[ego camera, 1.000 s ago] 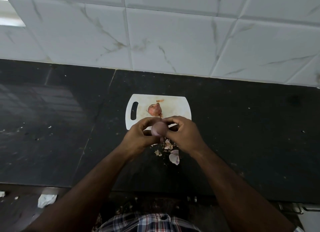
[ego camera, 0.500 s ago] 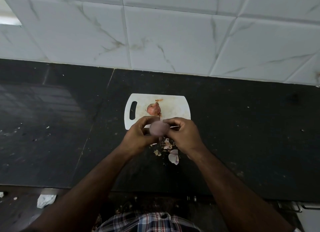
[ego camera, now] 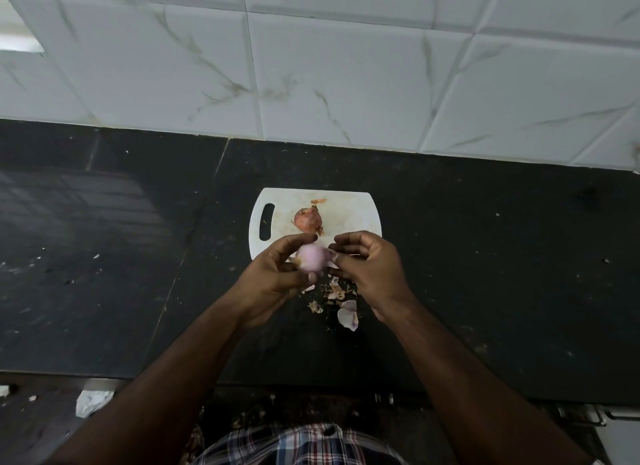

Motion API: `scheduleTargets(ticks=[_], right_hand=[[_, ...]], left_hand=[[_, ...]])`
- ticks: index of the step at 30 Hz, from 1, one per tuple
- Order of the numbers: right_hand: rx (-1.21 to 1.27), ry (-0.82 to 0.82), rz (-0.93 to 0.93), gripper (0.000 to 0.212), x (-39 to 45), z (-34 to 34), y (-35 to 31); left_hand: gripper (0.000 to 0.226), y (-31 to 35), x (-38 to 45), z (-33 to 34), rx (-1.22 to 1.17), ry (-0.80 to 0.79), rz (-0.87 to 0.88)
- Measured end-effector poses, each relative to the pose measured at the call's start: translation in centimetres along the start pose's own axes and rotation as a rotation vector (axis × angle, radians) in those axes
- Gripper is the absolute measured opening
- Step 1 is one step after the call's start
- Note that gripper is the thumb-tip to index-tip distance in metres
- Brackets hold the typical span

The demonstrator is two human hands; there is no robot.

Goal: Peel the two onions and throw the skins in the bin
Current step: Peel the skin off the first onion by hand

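Note:
My left hand (ego camera: 273,277) grips a pale pink onion (ego camera: 311,258) above the black counter, just in front of the white cutting board (ego camera: 353,211). My right hand (ego camera: 370,270) pinches a strip of skin (ego camera: 331,256) that still hangs on the onion's right side. A second onion (ego camera: 308,219), still in its brown skin, lies on the board. Loose skins (ego camera: 347,316) lie scattered on the counter below my hands. No bin is in view.
The black stone counter (ego camera: 485,274) runs left and right, backed by a white tiled wall (ego camera: 329,76). A small skin scrap (ego camera: 318,201) lies at the board's far edge. Crumpled white paper (ego camera: 91,401) lies on the floor at the lower left.
My hands have drawn a little apart. The right hand has pulled a strip of skin away from the onion's side, baring more of its pink surface.

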State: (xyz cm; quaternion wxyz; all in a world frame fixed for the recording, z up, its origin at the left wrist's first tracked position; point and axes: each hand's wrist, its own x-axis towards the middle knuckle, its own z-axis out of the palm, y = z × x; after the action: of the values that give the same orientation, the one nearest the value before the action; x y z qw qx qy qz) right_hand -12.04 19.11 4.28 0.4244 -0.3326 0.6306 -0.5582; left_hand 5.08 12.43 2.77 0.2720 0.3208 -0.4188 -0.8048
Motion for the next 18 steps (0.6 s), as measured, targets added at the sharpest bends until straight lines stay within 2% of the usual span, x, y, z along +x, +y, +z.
scheduleTargets(ticks=[5, 12, 15, 18], right_hand=[[-0.111, 0.050, -0.071, 0.020, -0.2, 0.7, 0.1], [-0.276, 0.199, -0.098, 0.016, 0.7, -0.6, 1.2], [-0.429, 0.103, -0.063, 0.013, 0.8, -1.6, 1.5], [-0.545, -0.064, -0.034, 0.032, 0.3, -1.9, 1.3]], left_hand=[[0.071, -0.2, 0.3, 0.4, -0.111, 0.130, -0.031], [0.059, 0.0, -0.2, 0.2, -0.289, 0.066, -0.047], [0.061, 0.0, -0.2, -0.4, -0.302, 0.055, -0.059], [0.061, 0.1, -0.2, -0.5, -0.312, 0.054, -0.079]])
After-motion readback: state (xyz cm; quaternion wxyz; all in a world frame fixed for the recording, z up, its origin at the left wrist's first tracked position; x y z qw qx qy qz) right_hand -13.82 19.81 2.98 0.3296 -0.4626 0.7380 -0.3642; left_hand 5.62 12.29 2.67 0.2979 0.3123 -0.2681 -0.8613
